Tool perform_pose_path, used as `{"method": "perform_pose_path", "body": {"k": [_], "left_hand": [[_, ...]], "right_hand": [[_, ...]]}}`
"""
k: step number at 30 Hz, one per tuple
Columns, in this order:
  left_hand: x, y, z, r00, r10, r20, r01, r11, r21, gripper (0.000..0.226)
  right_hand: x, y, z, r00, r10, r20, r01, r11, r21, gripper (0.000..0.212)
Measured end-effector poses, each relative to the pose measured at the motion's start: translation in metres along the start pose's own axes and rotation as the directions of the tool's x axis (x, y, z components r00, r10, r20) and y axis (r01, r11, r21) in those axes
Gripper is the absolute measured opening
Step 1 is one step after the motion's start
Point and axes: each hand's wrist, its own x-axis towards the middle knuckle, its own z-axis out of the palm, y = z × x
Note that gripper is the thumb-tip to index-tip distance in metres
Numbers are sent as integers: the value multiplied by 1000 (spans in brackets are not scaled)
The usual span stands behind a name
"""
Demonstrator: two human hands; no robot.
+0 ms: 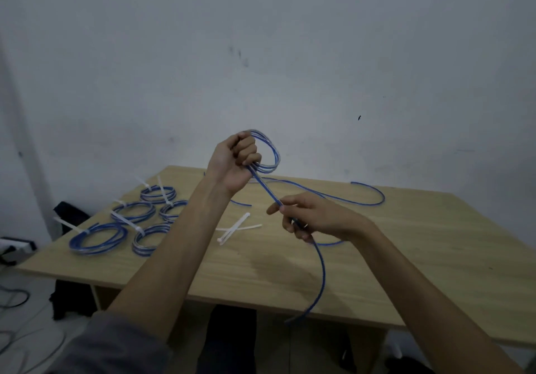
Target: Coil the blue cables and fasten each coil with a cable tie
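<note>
The left hand (236,160) was raised above the tabletop (406,246), its fingers curled tight round a small coil (268,153) of blue cable that looped out at the hand's 3 o'clock side. From that fist a straight run of the same blue cable (265,189) slanted down toward 5 o'clock into the right hand (310,217), which pinched it between thumb and forefinger, the other fingers curled round it. Below the right hand the free tail (320,266) curved down past the near edge of the tabletop toward 6 o'clock.

Behind the hands, toward 1 o'clock, a loose blue cable (362,196) snaked across the wood. Just at 9 o'clock of the right hand lay a few loose white cable ties (236,227), crossing one another. Farther out at 9 o'clock, near the left edge of the tabletop, five finished coils (98,238) lay flat in a cluster, each with a white tie sticking out.
</note>
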Motion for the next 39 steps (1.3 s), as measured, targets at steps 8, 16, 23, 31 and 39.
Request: {"method": "perform_pose_path", "body": {"k": [8,16,23,31,39], "left_hand": [[-6,-1,37,997,5,77,-24,970,244,24],[-16,-46,15,993,-90,78,39,863,504,33],[-26,-87,-45,989,-88,-121,147,716,682,41],[-40,-109,-63,987,-78,-141,156,680,717,41],[-40,-109,-60,986,-118,-115,165,662,731,46]], "right_hand": [[6,-16,-55,940,-176,-292,-73,733,-676,20],[21,44,-43,761,-293,-579,-319,608,-727,23],[38,95,-8,755,76,-652,-46,997,62,28],[47,83,-5,683,-103,-723,19,992,-124,6],[44,79,-11,687,-296,-664,102,944,-315,17]]}}
